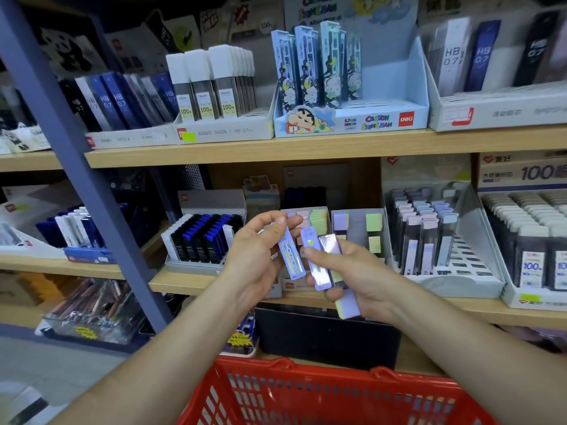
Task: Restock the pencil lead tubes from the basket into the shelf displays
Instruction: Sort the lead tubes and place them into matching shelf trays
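- red basket [285,363]: one, at the near bottom edge of the view, below both forearms. its inside is mostly out of frame, so the stock left in it cannot be counted.
- left hand [254,253]: thumb and fingertips pinch one lilac tube [291,256] near its upper end. the tube is held roughly upright, slightly tilted, in front of the shelving and clear of it.
- right hand [365,271]: fingers are curled round a fanned bundle of tubes [317,265]. at least three show; the fingers hide the exact number.
- step in hand (judged): sorting, with one tube held apart from the bundle, ready for placing. none of the held tubes is in a display yet.
- middle shelf [184,283]: its front edge lies just behind the hands. it carries four displays in this bay:
  - a black-and-blue tray [190,266] toward the left;
  - a pastel display [356,222] directly behind the hands;
  - a grey tiered tray [466,262];
  - a white "100" box [527,299] at the right edge.
- next move (judged): the pastel display's lilac, pink and green caps match the held tubes, so it is the likely destination. the single tube must pass over the shelf's front edge, line up with a free slot and go down straight, clear of its neighbours.
- upper shelf [245,151]: farthest, with four display boxes in this bay, among them one cartoon box [349,121].
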The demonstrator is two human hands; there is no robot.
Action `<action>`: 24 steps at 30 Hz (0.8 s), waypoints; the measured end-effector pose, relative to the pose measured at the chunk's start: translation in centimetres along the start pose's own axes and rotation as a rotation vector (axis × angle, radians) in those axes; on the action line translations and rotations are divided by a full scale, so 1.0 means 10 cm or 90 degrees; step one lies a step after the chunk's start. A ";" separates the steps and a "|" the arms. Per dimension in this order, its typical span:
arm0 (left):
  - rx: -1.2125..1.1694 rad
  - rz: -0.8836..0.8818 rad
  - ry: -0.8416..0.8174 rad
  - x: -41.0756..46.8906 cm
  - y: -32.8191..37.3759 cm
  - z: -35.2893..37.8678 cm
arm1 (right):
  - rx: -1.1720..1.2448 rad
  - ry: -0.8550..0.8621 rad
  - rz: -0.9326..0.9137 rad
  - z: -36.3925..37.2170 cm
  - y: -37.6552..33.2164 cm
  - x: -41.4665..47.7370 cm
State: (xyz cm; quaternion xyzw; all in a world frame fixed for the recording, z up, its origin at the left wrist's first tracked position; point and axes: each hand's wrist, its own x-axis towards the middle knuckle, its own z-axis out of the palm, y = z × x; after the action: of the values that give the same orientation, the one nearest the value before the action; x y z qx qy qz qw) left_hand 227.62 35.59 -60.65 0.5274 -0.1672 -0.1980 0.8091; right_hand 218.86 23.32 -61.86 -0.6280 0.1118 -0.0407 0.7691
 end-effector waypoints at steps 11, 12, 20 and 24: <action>0.399 0.014 -0.098 0.01 0.15 -0.30 | -0.119 -0.039 0.004 -0.01 0.15 0.07; 0.401 0.045 -0.056 0.03 0.20 -0.35 | -0.101 -0.034 0.002 0.01 0.15 0.09; 0.568 0.201 0.131 0.19 0.51 -0.95 | -0.068 0.034 0.015 0.03 0.11 0.23; 0.678 0.210 0.073 0.17 0.45 -1.08 | -0.080 -0.014 0.010 0.13 0.19 0.27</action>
State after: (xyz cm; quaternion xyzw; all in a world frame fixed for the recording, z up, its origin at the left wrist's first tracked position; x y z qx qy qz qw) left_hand 234.87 44.85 -60.61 0.8400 -0.2799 0.0720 0.4591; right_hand 221.64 24.38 -63.85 -0.6746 0.1109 -0.0208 0.7295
